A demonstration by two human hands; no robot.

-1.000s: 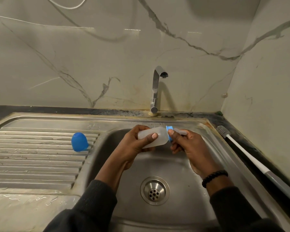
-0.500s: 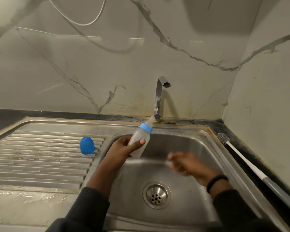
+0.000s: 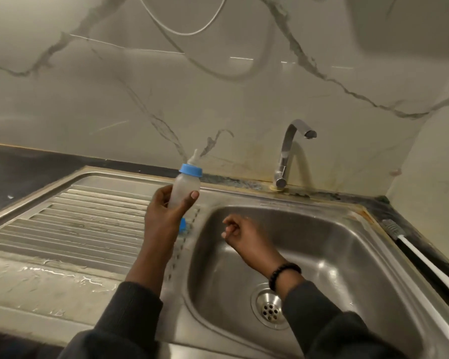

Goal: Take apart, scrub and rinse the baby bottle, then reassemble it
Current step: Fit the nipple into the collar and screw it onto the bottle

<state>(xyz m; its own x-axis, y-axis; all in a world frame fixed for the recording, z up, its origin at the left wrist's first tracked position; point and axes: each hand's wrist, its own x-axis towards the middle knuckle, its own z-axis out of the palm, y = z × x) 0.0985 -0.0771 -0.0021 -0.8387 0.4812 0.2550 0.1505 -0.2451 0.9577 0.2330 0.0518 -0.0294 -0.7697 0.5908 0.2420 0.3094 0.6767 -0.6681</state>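
The baby bottle (image 3: 186, 189) is translucent white with a blue collar and a clear teat on top. It stands upright above the inner edge of the ribbed draining board (image 3: 83, 224), and my left hand (image 3: 167, 211) grips its lower body. A blue cap (image 3: 182, 225) lies on the board, mostly hidden behind that hand. My right hand (image 3: 240, 233) hovers over the sink basin (image 3: 322, 255) with its fingers curled, holding nothing.
The chrome tap (image 3: 287, 154) stands at the back of the basin with no water running. A drain strainer (image 3: 268, 307) sits in the basin floor. A long bottle brush (image 3: 423, 263) with a white handle lies along the right counter edge. Marble walls close the back and right.
My left hand carried the bottle from over the basin leftward to above the draining board and turned it upright. My right hand let go of the collar and drew back over the basin.
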